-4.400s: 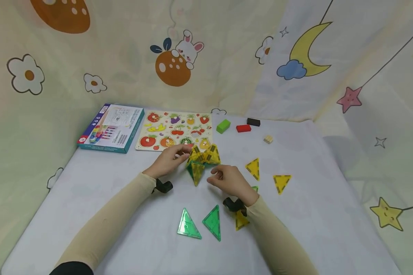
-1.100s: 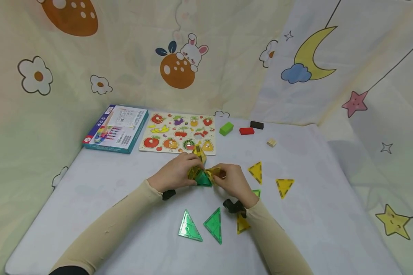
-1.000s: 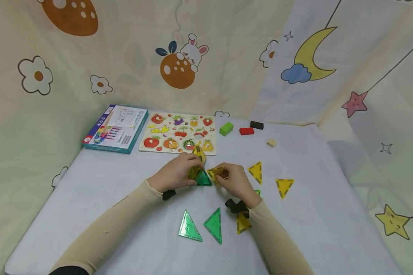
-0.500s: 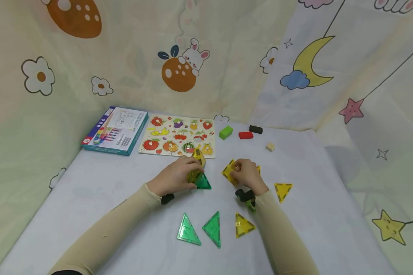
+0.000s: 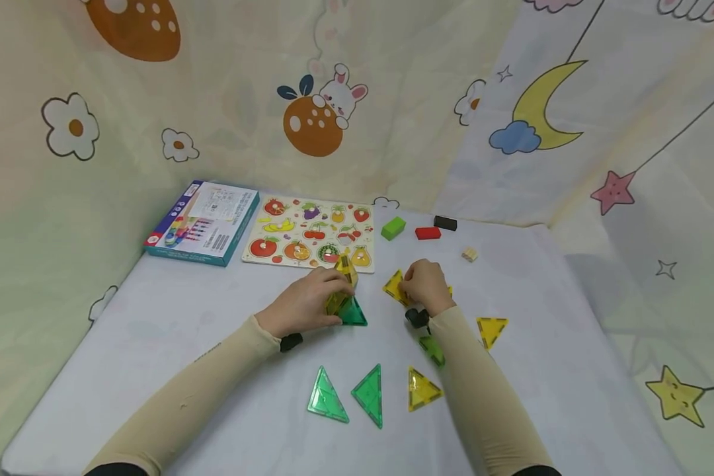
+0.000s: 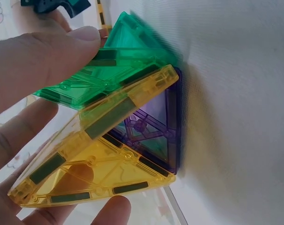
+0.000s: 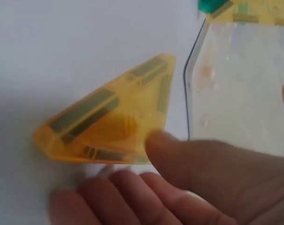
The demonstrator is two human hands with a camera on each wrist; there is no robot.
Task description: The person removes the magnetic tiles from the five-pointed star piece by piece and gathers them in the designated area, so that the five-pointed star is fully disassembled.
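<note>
My left hand (image 5: 303, 304) holds a small structure of triangular magnetic tiles on the white table. Its thumb rests on a green tile (image 6: 109, 77) in the left wrist view, with fingers behind a yellow tile (image 6: 99, 173); a purple tile (image 6: 153, 124) shows low in the structure. To the right, my right hand (image 5: 426, 285) pinches a loose yellow triangular magnetic tile (image 7: 118, 117), its thumb against one edge and its other fingers partly hidden below. In the head view that tile stands apart from the structure. Another yellow tile (image 5: 450, 291) is mostly hidden behind the right hand.
Nearer me lie two green triangle tiles (image 5: 327, 396), a yellow tile (image 5: 422, 390) and a light green tile (image 5: 432, 350). One more yellow tile (image 5: 491, 330) is at right. Behind are a box (image 5: 205, 221), a fruit puzzle board (image 5: 306, 231) and several small blocks (image 5: 428, 233).
My right hand has drawn the yellow tile away from the structure, to the right and slightly back. My left hand came round the structure earlier and has since stayed there.
</note>
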